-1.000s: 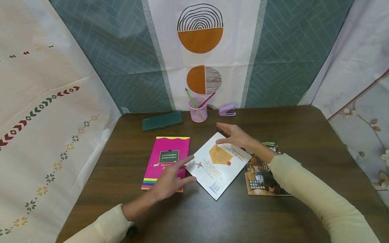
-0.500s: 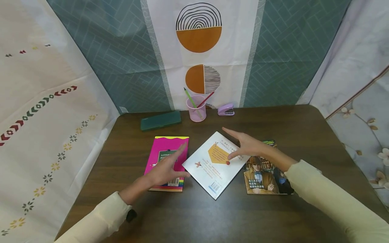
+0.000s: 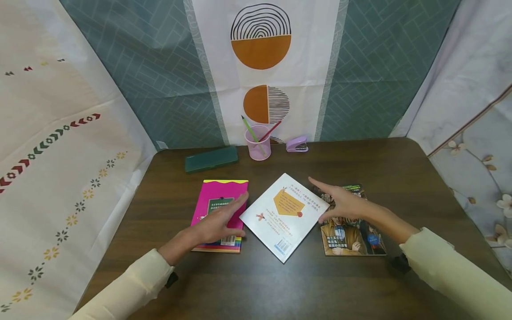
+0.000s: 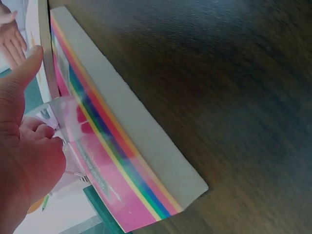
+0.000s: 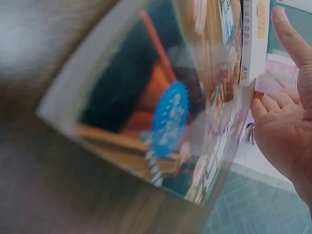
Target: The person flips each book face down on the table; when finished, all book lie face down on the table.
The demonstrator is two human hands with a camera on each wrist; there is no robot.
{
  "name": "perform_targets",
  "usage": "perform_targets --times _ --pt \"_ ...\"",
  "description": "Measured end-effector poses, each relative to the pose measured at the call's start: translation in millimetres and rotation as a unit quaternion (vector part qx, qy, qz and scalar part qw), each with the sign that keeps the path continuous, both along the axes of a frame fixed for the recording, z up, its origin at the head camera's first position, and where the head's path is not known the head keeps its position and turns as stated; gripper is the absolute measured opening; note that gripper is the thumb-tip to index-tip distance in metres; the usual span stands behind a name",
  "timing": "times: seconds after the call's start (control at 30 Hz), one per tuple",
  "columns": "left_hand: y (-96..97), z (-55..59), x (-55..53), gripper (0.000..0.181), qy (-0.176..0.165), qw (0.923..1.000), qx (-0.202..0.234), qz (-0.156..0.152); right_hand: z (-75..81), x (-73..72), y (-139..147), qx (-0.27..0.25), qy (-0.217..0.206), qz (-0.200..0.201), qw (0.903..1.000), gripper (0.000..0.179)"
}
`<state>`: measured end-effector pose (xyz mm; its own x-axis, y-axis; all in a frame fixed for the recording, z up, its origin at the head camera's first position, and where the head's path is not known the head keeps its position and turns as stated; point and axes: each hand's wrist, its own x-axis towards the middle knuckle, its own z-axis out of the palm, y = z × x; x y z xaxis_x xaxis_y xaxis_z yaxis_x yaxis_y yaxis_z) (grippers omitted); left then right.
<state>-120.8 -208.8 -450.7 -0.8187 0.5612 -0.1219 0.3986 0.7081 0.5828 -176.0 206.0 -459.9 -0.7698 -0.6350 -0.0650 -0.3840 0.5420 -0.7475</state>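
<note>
A white book [image 3: 276,222] with a yellow panel and a barcode lies turned like a diamond at the middle of the table. Over the pink book [image 3: 226,187] on its left is my left hand [image 3: 218,222], thumb and fingers spread towards the white book's left corner. My right hand [image 3: 346,203] is above the detective-cover book [image 3: 344,240], its thumb and fingers apart around the white book's right corner. Whether either hand touches the white book cannot be told. The left wrist view shows the pink book's rainbow-striped end [image 4: 117,141]; the right wrist view shows the detective-cover book's corner [image 5: 146,122].
Along the back of the brown table [image 3: 260,284] are a dark green flat case [image 3: 212,160], a pink mesh cup [image 3: 259,151] holding a green and a red pencil, and a purple stapler [image 3: 297,144]. Patterned cloths hang behind and at both sides.
My right hand has moved right, from above the white book to its right corner. My left hand has drawn back slightly to the left. The books look unmoved.
</note>
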Motion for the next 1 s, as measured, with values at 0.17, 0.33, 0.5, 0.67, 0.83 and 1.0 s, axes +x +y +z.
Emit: perform_targets --times 0.17,0.33,0.5,0.67,0.83,1.0 --pt "-3.6 -3.9 -0.4 0.116 0.002 0.9999 0.0 -0.011 0.4 6.5 9 0.02 0.033 -0.002 0.9993 0.109" --pt "-6.2 -8.5 0.6 0.113 0.004 0.9998 -0.006 -0.017 -1.9 11.2 11 -0.005 0.015 0.001 0.9999 0.095" --pt "-4.9 -11.5 0.9 0.106 0.004 0.9998 -0.013 -0.017 -6.6 14.6 10 -0.033 -0.006 -0.014 0.9993 0.085" --pt "-2.2 -14.7 0.3 0.099 0.015 0.9994 -0.003 -0.032 -9.4 16.8 10 -0.02 0.018 -0.024 0.9993 0.08" --pt "-0.1 -16.4 1.7 0.095 0.025 0.9992 0.004 -0.03 -8.7 17.7 8 -0.015 0.028 -0.025 0.9992 0.074" --pt "3.6 -17.0 3.6 0.091 0.037 0.9992 0.003 -0.016 -8.1 17.1 5 -0.012 0.029 -0.025 0.9992 0.071"
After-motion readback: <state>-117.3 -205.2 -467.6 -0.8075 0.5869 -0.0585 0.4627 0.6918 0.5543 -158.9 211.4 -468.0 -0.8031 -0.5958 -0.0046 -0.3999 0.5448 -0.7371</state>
